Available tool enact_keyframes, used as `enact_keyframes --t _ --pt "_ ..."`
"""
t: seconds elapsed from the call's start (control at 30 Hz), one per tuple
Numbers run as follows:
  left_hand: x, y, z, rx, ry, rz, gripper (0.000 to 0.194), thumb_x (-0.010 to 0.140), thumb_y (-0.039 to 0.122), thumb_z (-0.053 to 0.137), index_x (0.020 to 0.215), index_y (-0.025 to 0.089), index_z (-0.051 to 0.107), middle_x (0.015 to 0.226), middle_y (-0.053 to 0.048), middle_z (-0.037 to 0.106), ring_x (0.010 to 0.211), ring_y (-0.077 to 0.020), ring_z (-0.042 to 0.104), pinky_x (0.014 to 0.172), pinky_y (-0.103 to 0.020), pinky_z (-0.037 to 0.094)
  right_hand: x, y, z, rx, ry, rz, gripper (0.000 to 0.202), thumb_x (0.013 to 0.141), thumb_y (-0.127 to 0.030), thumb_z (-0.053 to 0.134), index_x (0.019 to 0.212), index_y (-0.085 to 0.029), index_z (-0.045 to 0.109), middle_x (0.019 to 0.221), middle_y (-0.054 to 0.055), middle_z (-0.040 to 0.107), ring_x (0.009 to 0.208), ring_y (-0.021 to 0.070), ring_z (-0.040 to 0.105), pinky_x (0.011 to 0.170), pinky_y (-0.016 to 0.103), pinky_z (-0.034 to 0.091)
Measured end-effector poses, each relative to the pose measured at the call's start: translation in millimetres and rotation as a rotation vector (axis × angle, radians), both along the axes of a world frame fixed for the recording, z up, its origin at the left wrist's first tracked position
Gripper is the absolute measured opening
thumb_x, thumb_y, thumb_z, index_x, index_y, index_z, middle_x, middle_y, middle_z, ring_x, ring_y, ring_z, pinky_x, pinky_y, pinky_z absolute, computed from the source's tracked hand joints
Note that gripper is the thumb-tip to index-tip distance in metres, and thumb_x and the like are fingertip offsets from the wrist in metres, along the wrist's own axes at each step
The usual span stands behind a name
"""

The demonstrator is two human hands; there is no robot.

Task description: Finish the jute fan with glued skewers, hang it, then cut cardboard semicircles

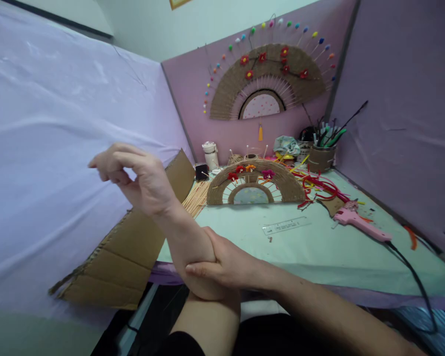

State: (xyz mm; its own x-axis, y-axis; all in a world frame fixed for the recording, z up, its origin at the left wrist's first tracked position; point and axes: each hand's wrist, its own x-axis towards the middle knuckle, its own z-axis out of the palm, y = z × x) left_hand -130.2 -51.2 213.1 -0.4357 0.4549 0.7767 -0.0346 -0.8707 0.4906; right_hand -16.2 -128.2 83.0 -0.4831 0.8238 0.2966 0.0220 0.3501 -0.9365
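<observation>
Head view: a pale green surface (319, 252) stands in a booth of lilac cloth walls, with a woven fan (255, 185) upright at its middle, a pink glue gun (358, 222) to the right and a clear ruler (286, 225) between them. A cardboard sheet (133, 247) leans at the left. The left hand (133, 173) is raised, fingers loosely curled, holding nothing. The right hand (222, 267) is wrapped round the left forearm. Small items at the back are hard to make out.
</observation>
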Motion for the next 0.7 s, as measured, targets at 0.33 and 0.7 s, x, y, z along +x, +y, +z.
enact_keyframes --t 0.33,0.7 --pt "2 85 -43.4 0.239 -0.119 -0.353 0.037 0.075 0.040 0.060 0.060 0.026 0.030 0.061 0.005 0.009 0.058 -0.0163 0.011 0.055 -0.032 0.018 -13 13 -30.5 -0.111 0.061 -0.156 0.050 0.083 -0.051 0.064 0.118 -0.016 0.053 0.116 0.012 0.064 0.106 0.0271 0.060 0.092 0.043 0.048" --pt "31 127 -101.9 0.160 -0.246 -0.629 0.032 0.080 0.041 0.056 0.064 0.023 0.035 0.059 0.005 0.018 0.056 -0.0146 0.027 0.056 -0.029 0.030 -22 44 -32.6 -0.115 0.124 -0.436 0.055 0.080 -0.052 0.065 0.118 -0.017 0.045 0.117 0.014 0.061 0.110 0.0268 0.058 0.094 0.042 0.045"
